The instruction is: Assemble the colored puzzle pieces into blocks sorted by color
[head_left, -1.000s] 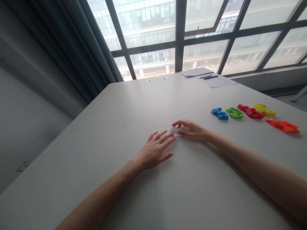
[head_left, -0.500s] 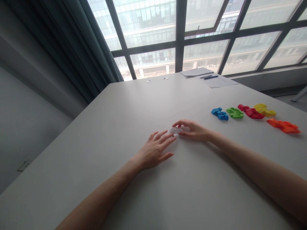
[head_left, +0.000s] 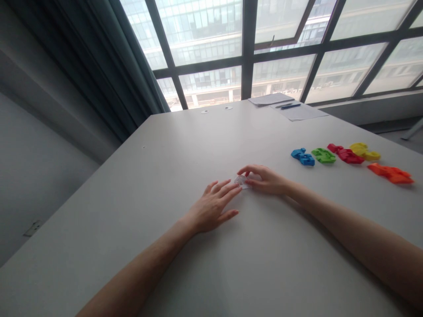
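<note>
A small see-through, whitish piece (head_left: 243, 181) rests on the white table, partly hidden by fingers; its exact kind I cannot make out. From the right, my right hand (head_left: 267, 180) has its thumb and fingers curled around that piece. My left hand (head_left: 215, 206) is open on the left side, palm down, with fingers spread. Its fingertips meet the piece's left edge, and its thumb points away from it over the table.
To the right lie toy-like plastic pieces: blue (head_left: 303, 157), green (head_left: 324, 156), red (head_left: 349, 156), yellow (head_left: 365, 152) and orange (head_left: 391, 173). Paper sheets (head_left: 306, 113) and a blue pen (head_left: 291, 106) lie at the back of the table (head_left: 185, 145), before a window.
The see-through piece has turned slightly between the fingers. Both hands stay almost where they were; the left fingertips have shifted a touch. The coloured pieces have not moved.
</note>
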### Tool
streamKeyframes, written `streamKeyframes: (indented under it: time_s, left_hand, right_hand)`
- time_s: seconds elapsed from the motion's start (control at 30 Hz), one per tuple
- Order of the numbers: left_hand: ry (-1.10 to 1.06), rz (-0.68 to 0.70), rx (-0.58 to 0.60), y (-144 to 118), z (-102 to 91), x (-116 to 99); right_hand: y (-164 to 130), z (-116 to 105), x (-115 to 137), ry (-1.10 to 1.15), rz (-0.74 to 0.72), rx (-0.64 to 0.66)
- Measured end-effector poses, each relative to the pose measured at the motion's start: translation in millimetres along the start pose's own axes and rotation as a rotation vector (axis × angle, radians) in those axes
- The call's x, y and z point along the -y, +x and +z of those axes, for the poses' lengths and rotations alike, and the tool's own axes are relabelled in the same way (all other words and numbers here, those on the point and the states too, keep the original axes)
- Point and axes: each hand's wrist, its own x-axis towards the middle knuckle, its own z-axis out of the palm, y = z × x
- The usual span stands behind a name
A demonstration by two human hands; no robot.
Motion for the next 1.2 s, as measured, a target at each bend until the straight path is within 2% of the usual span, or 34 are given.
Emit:
streamKeyframes:
  time_s: [0.23,0.47,0.7,1.0,1.2]
  left_hand:
    - [-0.034,0.016,-0.127,-1.2,1.2,-0.4]
    - [-0.057,-0.025,-0.197,-1.5,1.4,-1.2]
    - [-0.043,-0.074,-0.235,-2.6,4.4,0.7]
    - [-0.021,-0.193,-0.337,-1.8,8.0,3.7]
    - [-0.026,-0.218,-0.358,-1.1,8.7,4.6]
  right_hand:
    - [-1.5,-10.8,-5.2,0.091,0.007,0.152]
    - [-2.9,-4.0,-7.6,-0.045,-0.01,0.098]
    - [-2.2,-1.6,-6.7,-0.098,-0.076,0.086]
    - [-1.6,3.6,-3.7,-0.154,-0.085,0.047]
    - [-1.2,-6.3,-13.7,-0.192,-0.062,0.029]
